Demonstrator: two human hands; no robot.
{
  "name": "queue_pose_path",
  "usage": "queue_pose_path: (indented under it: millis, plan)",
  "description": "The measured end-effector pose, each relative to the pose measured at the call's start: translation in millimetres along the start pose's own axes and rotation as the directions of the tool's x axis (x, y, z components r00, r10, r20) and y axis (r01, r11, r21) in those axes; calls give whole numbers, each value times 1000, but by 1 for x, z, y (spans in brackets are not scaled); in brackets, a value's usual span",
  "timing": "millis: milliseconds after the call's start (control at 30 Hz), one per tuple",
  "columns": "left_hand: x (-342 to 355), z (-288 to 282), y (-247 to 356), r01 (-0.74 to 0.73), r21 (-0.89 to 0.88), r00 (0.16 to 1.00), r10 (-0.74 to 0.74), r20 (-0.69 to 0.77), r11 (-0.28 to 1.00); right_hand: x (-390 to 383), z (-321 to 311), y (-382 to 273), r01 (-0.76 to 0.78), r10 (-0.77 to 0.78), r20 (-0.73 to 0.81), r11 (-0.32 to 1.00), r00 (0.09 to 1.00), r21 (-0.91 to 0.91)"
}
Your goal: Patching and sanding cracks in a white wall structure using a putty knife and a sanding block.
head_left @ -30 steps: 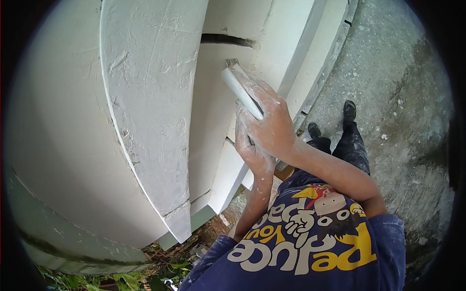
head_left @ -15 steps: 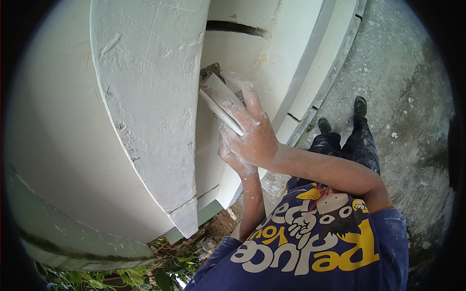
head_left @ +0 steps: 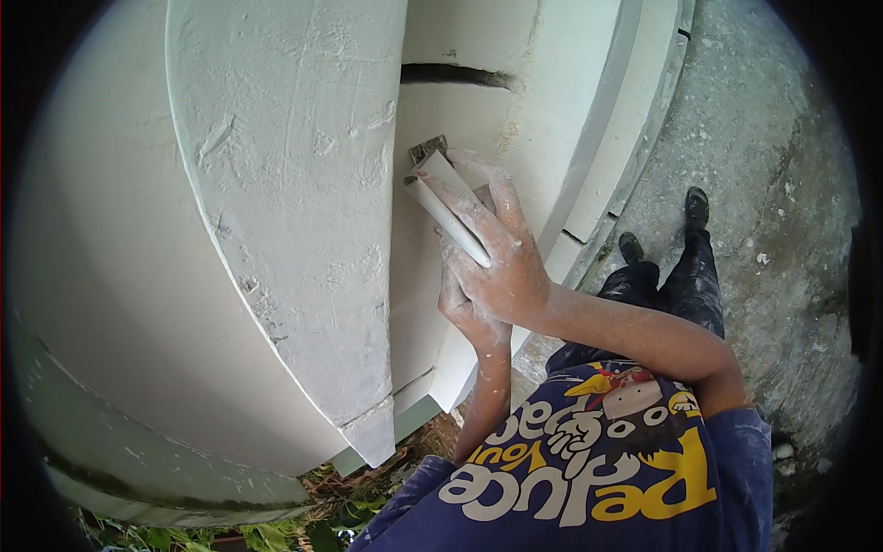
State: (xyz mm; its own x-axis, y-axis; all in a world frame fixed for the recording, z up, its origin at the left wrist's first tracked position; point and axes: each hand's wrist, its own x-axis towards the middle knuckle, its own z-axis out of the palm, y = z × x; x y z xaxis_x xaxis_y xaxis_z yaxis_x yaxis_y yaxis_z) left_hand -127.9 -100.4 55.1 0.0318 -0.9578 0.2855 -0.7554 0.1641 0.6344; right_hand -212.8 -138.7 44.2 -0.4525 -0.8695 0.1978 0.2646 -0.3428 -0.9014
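Note:
My right hand (head_left: pixel 509 269), coated in white dust, is closed round a pale, plaster-smeared tool (head_left: pixel 464 213). The tool has a rounded, tube-like edge and a dark, rough block (head_left: pixel 428 150) at its far end. It lies close to the recessed white wall face (head_left: pixel 451 115), beside the edge of the projecting slab (head_left: pixel 294 184). Below and against the right hand is my left hand (head_left: pixel 472 317), its fingers curled. The right hand hides most of them, so what they hold cannot be made out.
A curved pale wall (head_left: pixel 101 230) spreads on the left. Above the hands a dark slot (head_left: pixel 455 75) cuts the recessed face. Stepped ledges (head_left: pixel 602 175) run down its right side to a stained concrete floor (head_left: pixel 745 184). Green plants (head_left: pixel 267 536) grow at the lower left.
The view has shifted a little, so the wall sits further right and lower. Both hands and the tool have moved slightly right, away from the slab's edge.

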Motion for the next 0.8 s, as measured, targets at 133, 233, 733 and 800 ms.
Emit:
queue_pose_path:
  millis: [133,233,733,800]
  plan:
    - [7,-8,0,26,-19,998,-25,64,999,11,-1,-11,-56,57,-26,998,998,28]
    - [2,-3,-7,-12,26,999,11,33,1000,2,-1,-2,34,-35,-29,998,999,-54]
    - [-20,0,-21,3,5,998,-3,-60,1000,-6,-9,-11,34,-26,118,998,993,-61]
    - [-14,1,-15,15,-15,999,-16,-50,1000,-4,-8,-8,20,-12,124,998,992,-62]
